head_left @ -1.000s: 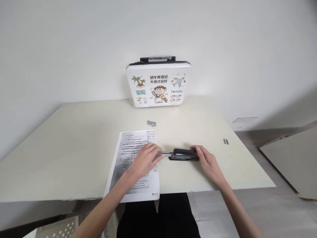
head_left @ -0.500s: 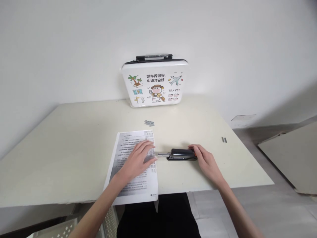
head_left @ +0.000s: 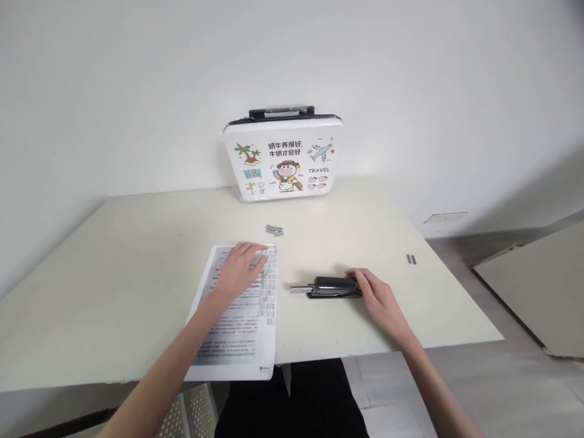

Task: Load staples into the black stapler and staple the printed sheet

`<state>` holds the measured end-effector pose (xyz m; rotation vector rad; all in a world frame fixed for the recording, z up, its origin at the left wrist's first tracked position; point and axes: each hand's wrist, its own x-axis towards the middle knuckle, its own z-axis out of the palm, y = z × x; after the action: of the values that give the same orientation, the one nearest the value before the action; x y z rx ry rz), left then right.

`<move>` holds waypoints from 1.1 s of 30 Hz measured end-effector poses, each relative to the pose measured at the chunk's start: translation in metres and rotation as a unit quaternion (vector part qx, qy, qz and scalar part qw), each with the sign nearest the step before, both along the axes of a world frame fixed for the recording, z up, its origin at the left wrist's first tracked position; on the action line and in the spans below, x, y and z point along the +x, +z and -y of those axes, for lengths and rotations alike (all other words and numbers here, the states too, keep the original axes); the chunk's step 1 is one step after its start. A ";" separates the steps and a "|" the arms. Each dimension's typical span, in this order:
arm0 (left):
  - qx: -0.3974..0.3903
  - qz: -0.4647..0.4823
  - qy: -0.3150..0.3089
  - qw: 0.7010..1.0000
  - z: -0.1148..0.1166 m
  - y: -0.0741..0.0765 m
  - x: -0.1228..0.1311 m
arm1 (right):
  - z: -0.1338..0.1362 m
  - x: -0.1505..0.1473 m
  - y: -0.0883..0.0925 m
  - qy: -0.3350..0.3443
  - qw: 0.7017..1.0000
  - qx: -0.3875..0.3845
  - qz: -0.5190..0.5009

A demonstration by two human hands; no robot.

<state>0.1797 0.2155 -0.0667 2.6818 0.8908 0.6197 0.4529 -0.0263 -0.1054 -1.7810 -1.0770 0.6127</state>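
A printed sheet of paper (head_left: 241,340) lies on the table, its near edge jutting past the table's front. My left hand (head_left: 240,267) rests over its upper part, fingers stretched out and thumb apart. To the right lies a black stapler (head_left: 335,283), its metal magazine (head_left: 300,289) sticking out toward the paper. My right hand (head_left: 374,295) grips the stapler's right end, with the fingertips partly hidden. Several strips of staples (head_left: 274,230) lie beyond the paper, and two short strips (head_left: 411,259) are further right.
A white case with cartoon prints (head_left: 283,161) and a black handle stands upright against the wall at the back of the table (head_left: 137,274). My legs are under the front edge. A perforated chair (head_left: 201,407) sits at the lower left.
The paper has slid left, away from the stapler, with my left hand moving left and a little farther up the page. My right hand and the stapler stay nearly in place.
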 end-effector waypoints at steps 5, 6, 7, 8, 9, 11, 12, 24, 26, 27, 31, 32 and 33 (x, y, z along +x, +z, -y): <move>0.001 -0.029 0.035 0.999 -0.046 -0.009 0.052 | -0.001 -0.001 0.001 -0.001 1.000 0.004 -0.001; 0.001 -0.033 0.038 0.999 -0.050 -0.011 0.059 | -0.001 -0.002 0.002 -0.001 1.000 0.005 -0.002; 0.002 -0.034 0.040 0.999 -0.053 -0.013 0.065 | -0.001 -0.002 0.002 -0.001 1.000 0.006 -0.004; 0.003 -0.034 0.042 0.999 -0.055 -0.014 0.069 | -0.001 -0.002 0.002 0.000 1.000 0.007 -0.006; 0.004 -0.033 0.045 0.998 -0.055 -0.015 0.072 | -0.001 -0.003 0.003 -0.001 1.000 0.007 -0.008; 0.005 -0.030 0.049 0.998 -0.054 -0.015 0.077 | -0.002 -0.003 0.004 -0.002 1.000 0.007 -0.010; 0.003 -0.028 0.048 0.998 -0.053 -0.014 0.079 | -0.002 -0.003 0.004 -0.003 1.000 0.006 -0.009; -0.273 0.118 -0.056 0.953 0.020 0.019 0.061 | 0.000 -0.003 0.003 -0.006 1.000 0.001 -0.002; -0.358 0.147 -0.077 0.919 0.042 0.022 0.051 | 0.000 -0.002 0.002 -0.007 1.000 -0.003 -0.003; -0.385 0.154 -0.079 0.907 0.052 0.022 0.046 | 0.000 -0.002 0.002 -0.008 1.000 -0.004 -0.002; -0.429 0.149 -0.054 0.889 0.075 0.024 0.030 | 0.001 -0.004 0.005 -0.011 1.000 -0.005 0.001; -0.430 0.135 -0.046 0.892 0.078 0.025 0.028 | 0.001 -0.004 0.005 -0.012 1.000 -0.006 0.001; -0.427 0.118 -0.038 0.896 0.080 0.026 0.025 | 0.001 -0.004 0.006 -0.012 1.000 -0.007 0.001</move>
<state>0.2049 0.1353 -0.0408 1.7942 0.7453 0.3876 0.4486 -0.0277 -0.0997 -1.8043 -1.0538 0.6039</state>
